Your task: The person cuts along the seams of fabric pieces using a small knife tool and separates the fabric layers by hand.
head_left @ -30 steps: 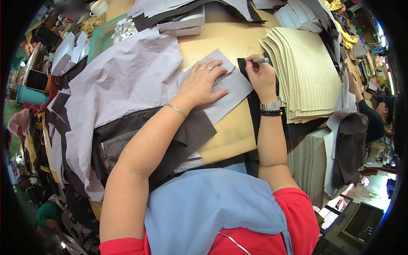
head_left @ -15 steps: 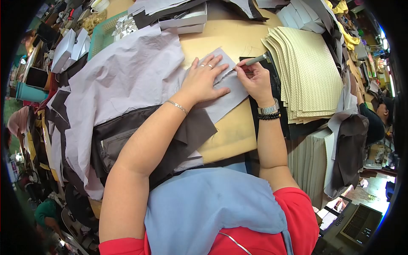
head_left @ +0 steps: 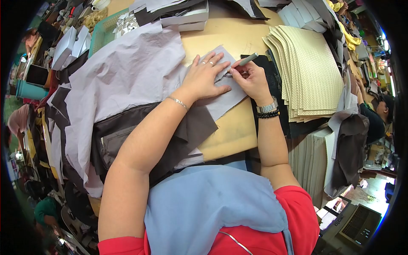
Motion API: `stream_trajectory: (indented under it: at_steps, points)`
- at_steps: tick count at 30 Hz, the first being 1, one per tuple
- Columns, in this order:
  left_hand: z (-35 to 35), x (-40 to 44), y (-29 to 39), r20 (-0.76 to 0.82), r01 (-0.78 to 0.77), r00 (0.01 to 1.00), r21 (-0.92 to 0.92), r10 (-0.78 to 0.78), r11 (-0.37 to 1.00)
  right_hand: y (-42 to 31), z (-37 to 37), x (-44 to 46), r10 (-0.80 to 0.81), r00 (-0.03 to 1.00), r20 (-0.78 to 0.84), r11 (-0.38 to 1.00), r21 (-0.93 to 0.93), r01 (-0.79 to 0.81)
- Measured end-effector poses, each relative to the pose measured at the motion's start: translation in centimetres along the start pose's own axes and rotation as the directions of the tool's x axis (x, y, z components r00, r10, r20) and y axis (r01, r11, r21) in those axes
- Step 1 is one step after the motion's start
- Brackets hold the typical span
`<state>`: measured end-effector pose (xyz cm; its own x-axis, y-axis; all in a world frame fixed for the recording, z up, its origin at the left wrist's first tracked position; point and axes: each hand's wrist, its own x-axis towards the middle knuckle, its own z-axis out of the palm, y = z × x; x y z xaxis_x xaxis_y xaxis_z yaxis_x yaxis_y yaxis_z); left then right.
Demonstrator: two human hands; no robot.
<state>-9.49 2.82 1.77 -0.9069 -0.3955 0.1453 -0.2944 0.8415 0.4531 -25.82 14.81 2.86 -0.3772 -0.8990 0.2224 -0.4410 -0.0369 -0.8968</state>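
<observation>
My left hand (head_left: 205, 80) lies flat with its fingers spread on a light grey cloth piece (head_left: 227, 100) on the tan table (head_left: 229, 131). My right hand (head_left: 251, 80) pinches a grey pen-like tool (head_left: 248, 60). The tool's lower end is close to a slit or fold in the cloth, right of my left fingertips; its tip is partly hidden by my fingers. A large crumpled lilac-grey cloth (head_left: 123, 72) and a dark brown fabric piece (head_left: 197, 123) lie beside and under my left forearm.
Cream textured sheets (head_left: 308, 72) are stacked at the right, above a thick pile of pale sheets (head_left: 310, 159). A green basket (head_left: 98, 36) with scraps and a white box (head_left: 187, 21) stand at the back. A person (head_left: 376, 117) is at the far right.
My right hand has moved left with the tool, from the dark strip to the grey cloth near my left fingers. My left hand has barely moved.
</observation>
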Motion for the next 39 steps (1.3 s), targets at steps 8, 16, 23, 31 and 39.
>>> stream_trajectory:
  at_steps: [8, 16, 23, 31, 39]
  points:
    - [-0.8, 0.1, -0.8, 0.100, -0.018, 0.995, -0.079, 0.026, 0.997, 0.0, -0.5, 0.1, 0.348, 0.930, 0.118, 0.850, 0.378, -0.366]
    - [-1.8, 0.1, -0.7, 0.187, -0.060, 0.981, 0.089, 0.042, 0.994, 0.7, -0.5, -0.7, 0.368, 0.924, 0.105, 0.847, 0.373, -0.380]
    - [-1.7, 0.0, -0.7, 0.144, -0.074, 0.988, 0.098, 0.060, 0.992, -0.5, 0.3, -1.4, 0.234, 0.934, 0.270, 0.774, 0.530, -0.347]
    - [-3.8, -3.9, 0.1, 0.078, -0.010, 0.997, 0.310, -0.015, 0.951, 0.3, -0.4, -1.1, 0.393, 0.913, 0.112, 0.724, 0.574, -0.382]
    - [-3.0, -6.2, -0.6, 0.008, 0.149, 0.988, 0.160, -0.152, 0.976, 0.9, -0.2, -1.2, 0.311, 0.945, 0.100, 0.813, 0.487, -0.319]
